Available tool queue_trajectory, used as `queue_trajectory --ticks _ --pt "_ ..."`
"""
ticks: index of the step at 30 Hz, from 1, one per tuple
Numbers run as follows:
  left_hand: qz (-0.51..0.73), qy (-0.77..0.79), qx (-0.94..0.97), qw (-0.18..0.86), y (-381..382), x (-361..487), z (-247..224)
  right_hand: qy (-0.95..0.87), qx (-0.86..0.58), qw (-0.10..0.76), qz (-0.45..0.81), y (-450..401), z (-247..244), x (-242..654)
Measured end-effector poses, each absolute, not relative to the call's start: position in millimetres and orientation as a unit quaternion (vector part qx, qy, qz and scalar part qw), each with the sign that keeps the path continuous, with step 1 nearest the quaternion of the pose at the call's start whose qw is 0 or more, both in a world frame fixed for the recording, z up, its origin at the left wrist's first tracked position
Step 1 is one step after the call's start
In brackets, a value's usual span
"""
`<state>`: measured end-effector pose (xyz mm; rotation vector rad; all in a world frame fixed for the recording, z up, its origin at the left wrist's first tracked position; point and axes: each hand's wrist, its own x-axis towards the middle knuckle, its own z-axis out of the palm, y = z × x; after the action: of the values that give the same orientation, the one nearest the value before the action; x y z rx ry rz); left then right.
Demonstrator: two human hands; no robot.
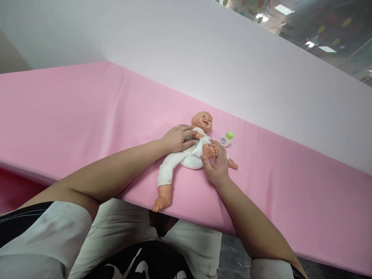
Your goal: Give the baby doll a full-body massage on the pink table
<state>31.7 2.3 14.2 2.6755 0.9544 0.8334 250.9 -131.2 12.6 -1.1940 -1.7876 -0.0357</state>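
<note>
A baby doll (pixel 193 160) with a soft white body lies on its back on the pink surface, its head toward the wall. My left hand (pixel 179 138) rests on the doll's side and arm, fingers stretched out. One doll leg is bent up over its belly, and my right hand (pixel 217 164) is closed around that leg near the foot, thumb on the near side. The other leg stretches toward the front edge. Just beyond my right hand lies a small toy bottle (pixel 226 138) with a light green cap.
The pink padded surface (pixel 72 112) runs along a pale wall (pixel 162 42), and its front edge is close to my lap. A window (pixel 322 29) with leaf patterns and light reflections is at the top right.
</note>
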Motion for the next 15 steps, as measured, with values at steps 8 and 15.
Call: queue_trajectory --ticks 8,15 --pt "0.373 0.431 0.803 0.177 17.3 24.1 6.4 -0.803 -0.336 0.487 -0.073 -164.1 39.7 234.3" --pt "0.460 0.544 0.624 0.321 51.5 12.3 -6.0 -0.913 -0.202 0.336 0.115 -182.2 26.4 209.3"
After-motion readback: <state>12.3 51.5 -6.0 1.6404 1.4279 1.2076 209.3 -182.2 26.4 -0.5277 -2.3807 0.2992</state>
